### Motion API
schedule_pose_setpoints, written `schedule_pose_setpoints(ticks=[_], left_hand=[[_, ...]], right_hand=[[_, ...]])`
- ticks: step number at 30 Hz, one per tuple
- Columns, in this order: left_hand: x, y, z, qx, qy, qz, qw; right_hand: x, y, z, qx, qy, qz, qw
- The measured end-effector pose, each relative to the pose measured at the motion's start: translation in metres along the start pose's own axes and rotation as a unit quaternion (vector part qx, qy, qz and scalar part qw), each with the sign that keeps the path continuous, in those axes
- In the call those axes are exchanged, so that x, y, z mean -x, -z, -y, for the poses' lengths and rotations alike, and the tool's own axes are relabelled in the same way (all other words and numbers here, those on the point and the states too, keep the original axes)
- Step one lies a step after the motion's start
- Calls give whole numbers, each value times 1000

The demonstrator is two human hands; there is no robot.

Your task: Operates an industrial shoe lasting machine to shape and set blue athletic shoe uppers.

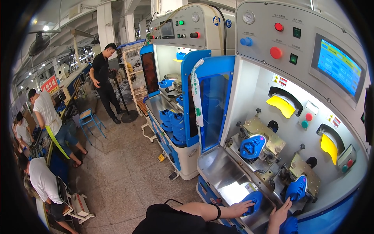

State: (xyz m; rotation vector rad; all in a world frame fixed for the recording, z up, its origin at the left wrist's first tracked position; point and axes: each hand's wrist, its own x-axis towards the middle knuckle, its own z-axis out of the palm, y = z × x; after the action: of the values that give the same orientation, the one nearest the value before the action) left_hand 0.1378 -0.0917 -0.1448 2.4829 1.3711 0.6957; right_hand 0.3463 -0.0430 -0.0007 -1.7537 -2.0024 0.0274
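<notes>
My left hand (242, 208), with a black band on the wrist, holds a blue shoe upper (255, 199) over the metal shelf (218, 171) of the machine. Its fingers lie across the upper and its underside is hidden. My right hand (279, 215) is at the right-hand station, fingers apart, fingertips at the near end of another blue shoe upper (298, 188). That upper sits tilted on the station's metal fixture (309, 171). A third blue upper (252, 146) sits on the left-hand fixture (267, 134).
Another blue upper (289, 225) lies below my right hand. Yellow curved pads (281, 106) and buttons (309, 117) line the back wall. An open blue door (214, 105) stands on the left. Beyond it, a second machine (183, 29) holds stacked uppers (178, 128). Several people work farther left.
</notes>
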Motion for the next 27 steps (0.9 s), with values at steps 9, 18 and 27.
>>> schedule_pose_setpoints(ticks=[9, 18, 27], left_hand=[[2, -2, 1, 12, 2, -19, 1000], [2, -2, 0, 17, 2, -28, 999], [1, 0, -1, 12, 11, -5, 1000]], right_hand=[[1, 1, -1, -3, 4, 6, 1000], [0, 2, 0, 1, -7, 12, 1000], [-1, 1, 0, 9, -8, 9, 1000]])
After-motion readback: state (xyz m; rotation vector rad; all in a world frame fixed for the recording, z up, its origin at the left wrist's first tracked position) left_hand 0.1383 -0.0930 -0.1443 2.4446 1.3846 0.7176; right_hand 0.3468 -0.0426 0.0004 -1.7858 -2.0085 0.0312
